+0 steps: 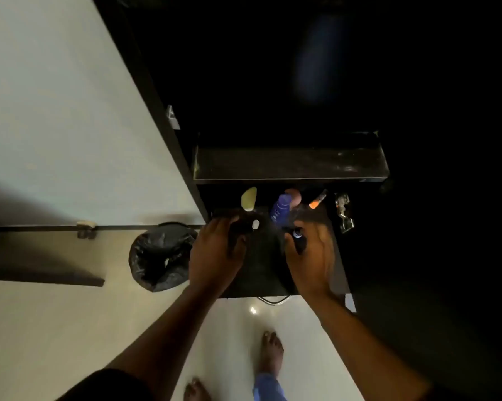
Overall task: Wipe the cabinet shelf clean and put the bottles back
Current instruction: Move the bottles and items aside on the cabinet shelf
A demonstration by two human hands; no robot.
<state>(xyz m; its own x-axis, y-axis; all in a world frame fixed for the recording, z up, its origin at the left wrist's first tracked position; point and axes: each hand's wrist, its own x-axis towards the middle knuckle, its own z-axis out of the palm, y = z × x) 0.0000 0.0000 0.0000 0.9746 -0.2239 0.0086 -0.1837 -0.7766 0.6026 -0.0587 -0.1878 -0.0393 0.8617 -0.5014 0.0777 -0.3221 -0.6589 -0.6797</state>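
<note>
Left hand (216,250): fingers curled over a dark item with a white cap (255,224), grip unclear. Right hand (310,251): curled round a small dark bottle (298,236). Blue bottle (281,208), yellow bottle (248,199), orange-tipped item (316,200): on lower shelf (332,235). Upper shelf (290,163): dusty. Bin (160,256): on floor, left.

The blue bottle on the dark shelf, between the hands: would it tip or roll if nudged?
The blue bottle looks tall and narrow, so a sideways nudge would probably tip it. Its body seems round, so once down it may roll along the shelf. It looks like plastic, likely light and not fragile, though the dim light makes that uncertain.
</note>
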